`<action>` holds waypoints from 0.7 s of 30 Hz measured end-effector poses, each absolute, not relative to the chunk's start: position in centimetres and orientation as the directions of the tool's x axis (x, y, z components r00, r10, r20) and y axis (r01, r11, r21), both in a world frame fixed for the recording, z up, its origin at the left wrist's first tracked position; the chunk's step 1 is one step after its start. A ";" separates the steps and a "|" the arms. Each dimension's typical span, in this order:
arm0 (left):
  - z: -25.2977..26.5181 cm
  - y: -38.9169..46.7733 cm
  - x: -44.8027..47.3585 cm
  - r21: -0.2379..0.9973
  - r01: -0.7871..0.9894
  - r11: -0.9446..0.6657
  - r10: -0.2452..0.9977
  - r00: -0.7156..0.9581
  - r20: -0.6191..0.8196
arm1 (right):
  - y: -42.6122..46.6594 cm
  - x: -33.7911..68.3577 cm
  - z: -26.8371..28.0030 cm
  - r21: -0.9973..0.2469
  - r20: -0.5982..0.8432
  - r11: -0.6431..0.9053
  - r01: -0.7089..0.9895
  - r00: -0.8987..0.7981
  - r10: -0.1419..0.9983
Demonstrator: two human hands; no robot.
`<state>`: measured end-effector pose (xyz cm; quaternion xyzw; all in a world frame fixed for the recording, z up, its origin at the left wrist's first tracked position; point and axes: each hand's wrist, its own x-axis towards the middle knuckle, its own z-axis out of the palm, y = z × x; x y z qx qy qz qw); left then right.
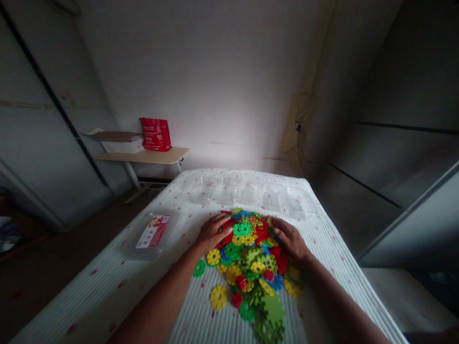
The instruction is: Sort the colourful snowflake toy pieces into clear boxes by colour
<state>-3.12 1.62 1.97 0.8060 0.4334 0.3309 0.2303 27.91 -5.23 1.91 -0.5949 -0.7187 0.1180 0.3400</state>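
Note:
A heap of plastic interlocking toy pieces [251, 253] in red, yellow, green and blue lies on the white ribbed bed cover [201, 315]. Many are notched flower-shaped discs; a yellow disc [218, 297] and a green disc [200, 268] lie at the heap's left edge. My left hand [214, 232] rests against the upper left side of the heap, fingers stretched out. On the opposite side, my right hand [290, 239] touches the pieces with its fingers extended. Neither hand grips a piece that I can see.
Clear plastic containers [247, 191] stand in a row beyond the heap. To the left is a clear plastic lid with a red and white label [153, 232]. A small table [150, 155] by the wall carries a red bag [156, 134] and a white box [122, 143].

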 end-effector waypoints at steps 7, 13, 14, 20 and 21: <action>2.4 -0.5 -3.4 0.736 0.433 -0.521 0.833 0.445 0.328 | -6.3 26.4 3.7 -0.640 0.244 0.323 0.698 -0.215 0.946; 3.0 -1.7 -4.6 0.889 0.260 -0.376 0.869 0.432 0.241 | -7.8 26.1 3.9 -0.748 0.222 0.340 0.570 -0.267 0.938; 3.2 -1.6 -4.8 0.910 0.238 -0.341 0.880 0.421 0.220 | -7.9 26.1 4.1 -0.773 0.215 0.326 0.543 -0.260 0.941; 3.7 1.4 -4.7 0.906 0.258 -0.336 0.917 0.309 0.252 | -5.4 25.2 5.7 -0.764 0.213 0.252 0.594 -0.136 0.968; 3.7 2.1 -4.5 0.884 0.282 -0.372 0.906 0.317 0.281 | -4.6 24.9 5.7 -0.753 0.203 0.248 0.609 -0.145 0.969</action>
